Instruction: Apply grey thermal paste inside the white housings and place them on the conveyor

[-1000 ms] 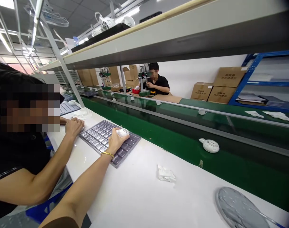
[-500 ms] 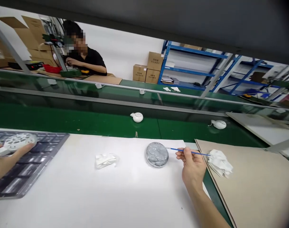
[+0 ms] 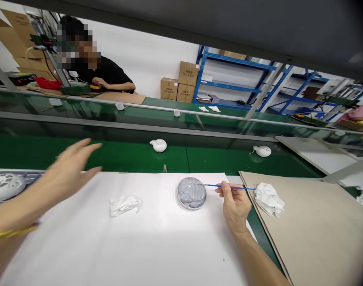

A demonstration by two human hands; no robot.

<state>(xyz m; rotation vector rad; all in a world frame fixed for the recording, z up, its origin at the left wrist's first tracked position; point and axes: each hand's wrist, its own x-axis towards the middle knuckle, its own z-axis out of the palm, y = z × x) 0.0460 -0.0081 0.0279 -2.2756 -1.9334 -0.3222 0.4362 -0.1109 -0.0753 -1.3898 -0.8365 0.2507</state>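
The left hand (image 3: 65,178), wearing a gold bangle (image 3: 11,233), is open wide with its fingers spread, and hangs blurred above a white desk (image 3: 139,254). It holds nothing. At the left edge, a white perforated disc (image 3: 4,186) sits on a grey tray. The right hand (image 3: 235,206) pinches a thin blue paintbrush (image 3: 229,186), its tip just at the rim of a round dish of grey paste (image 3: 191,193). A crumpled white cloth (image 3: 124,205) lies on the desk. Another cloth (image 3: 268,199) sits on a cardboard sheet (image 3: 318,226) just past the brush. Beyond, white perforated parts (image 3: 159,145) rest on a green conveyor belt (image 3: 109,159). Farther off, a co-worker (image 3: 100,75) sits before cardboard boxes (image 3: 177,87) and blue shelving (image 3: 229,75).
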